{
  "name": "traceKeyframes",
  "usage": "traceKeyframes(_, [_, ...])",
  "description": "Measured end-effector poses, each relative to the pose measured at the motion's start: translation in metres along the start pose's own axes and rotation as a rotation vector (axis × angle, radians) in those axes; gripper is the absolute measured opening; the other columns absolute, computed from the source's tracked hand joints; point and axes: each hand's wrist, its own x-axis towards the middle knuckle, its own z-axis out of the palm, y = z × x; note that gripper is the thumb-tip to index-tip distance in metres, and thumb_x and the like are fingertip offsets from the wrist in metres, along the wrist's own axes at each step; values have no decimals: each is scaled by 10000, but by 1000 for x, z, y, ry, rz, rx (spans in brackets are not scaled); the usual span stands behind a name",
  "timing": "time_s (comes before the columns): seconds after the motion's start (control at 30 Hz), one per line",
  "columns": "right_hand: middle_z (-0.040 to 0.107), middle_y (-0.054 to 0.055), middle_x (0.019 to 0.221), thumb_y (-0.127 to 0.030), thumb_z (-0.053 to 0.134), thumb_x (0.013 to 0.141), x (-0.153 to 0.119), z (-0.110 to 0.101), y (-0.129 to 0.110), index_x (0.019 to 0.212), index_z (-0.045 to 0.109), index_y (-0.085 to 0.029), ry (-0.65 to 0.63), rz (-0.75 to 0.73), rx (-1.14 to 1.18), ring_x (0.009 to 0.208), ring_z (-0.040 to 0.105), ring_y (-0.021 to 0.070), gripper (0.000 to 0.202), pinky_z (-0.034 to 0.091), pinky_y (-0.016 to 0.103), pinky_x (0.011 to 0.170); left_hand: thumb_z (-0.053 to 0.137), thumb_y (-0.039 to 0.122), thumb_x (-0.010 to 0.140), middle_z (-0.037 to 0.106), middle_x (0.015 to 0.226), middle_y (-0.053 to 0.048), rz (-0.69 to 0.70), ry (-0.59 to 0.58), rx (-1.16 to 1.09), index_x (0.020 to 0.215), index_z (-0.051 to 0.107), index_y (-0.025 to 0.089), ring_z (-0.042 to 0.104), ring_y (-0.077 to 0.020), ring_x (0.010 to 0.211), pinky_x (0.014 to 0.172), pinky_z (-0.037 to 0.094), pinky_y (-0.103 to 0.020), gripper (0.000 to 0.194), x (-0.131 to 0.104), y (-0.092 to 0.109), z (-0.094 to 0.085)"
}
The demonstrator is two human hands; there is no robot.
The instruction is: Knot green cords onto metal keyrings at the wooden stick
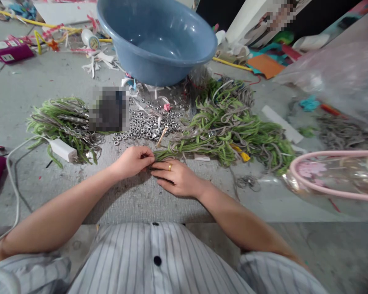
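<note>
My left hand (133, 163) pinches the ends of a bundle of green and grey cords (227, 130) between thumb and fingers. Right beside it, my right hand (180, 177), with a ring on one finger, has its fingers closed over the same cord ends, and the fingertips of both hands nearly meet. From there the bundle runs right into a large tangled heap. Many small metal nuts (138, 124) lie scattered just beyond my hands, and a short stick with a ring-shaped end (162, 136) rests among them. What lies exactly between my fingertips is hidden.
A big blue basin (159, 61) stands behind the nuts. To the left are another cord bundle with metal pieces (58, 118), a white charger (63, 150) with its cable and a purple box (12, 50). At right lies a clear bottle with a pink strap (334, 173).
</note>
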Motion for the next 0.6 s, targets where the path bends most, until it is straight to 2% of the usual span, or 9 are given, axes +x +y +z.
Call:
traceKeyframes(0.2, [740, 97, 1016, -241, 516, 925, 1, -3, 2, 960, 705, -164, 84, 46, 8, 900, 687, 200, 206, 558, 373, 806, 516, 276, 855, 474, 434, 64, -27, 1, -105, 734, 539, 169, 429, -73, 400, 416, 329, -168, 163, -1, 2, -3])
traceKeyframes(0.33, [750, 69, 965, -245, 513, 930, 1, -6, 1, 939, 702, -196, 78, 105, 2, 881, 698, 187, 195, 556, 355, 795, 514, 281, 862, 463, 436, 69, -17, -20, -136, 743, 524, 172, 412, -67, 398, 414, 312, -164, 162, -1, 0, -4])
traceKeyframes(0.4, [750, 65, 961, -224, 510, 924, 0, -6, 0, 951, 689, -202, 134, 136, 14, 888, 701, 180, 183, 559, 332, 785, 507, 278, 862, 459, 449, 70, -7, -38, -134, 755, 520, 173, 411, -68, 406, 419, 313, -167, 151, -1, 0, -5])
traceKeyframes(0.5, [747, 57, 906, -199, 487, 921, -2, -6, -2, 991, 658, -206, 280, 244, 32, 827, 705, 164, 184, 561, 291, 739, 494, 260, 858, 450, 472, 70, 18, -83, -136, 759, 505, 176, 414, -69, 423, 429, 319, -172, 131, -2, -1, -5])
traceKeyframes(0.6, [745, 42, 863, -232, 480, 928, -4, -5, 0, 1020, 650, -220, 251, 374, 17, 729, 698, 162, 193, 552, 282, 670, 489, 244, 855, 442, 495, 70, 52, -126, -156, 759, 493, 177, 414, -66, 435, 437, 321, -171, 117, -3, -1, -6])
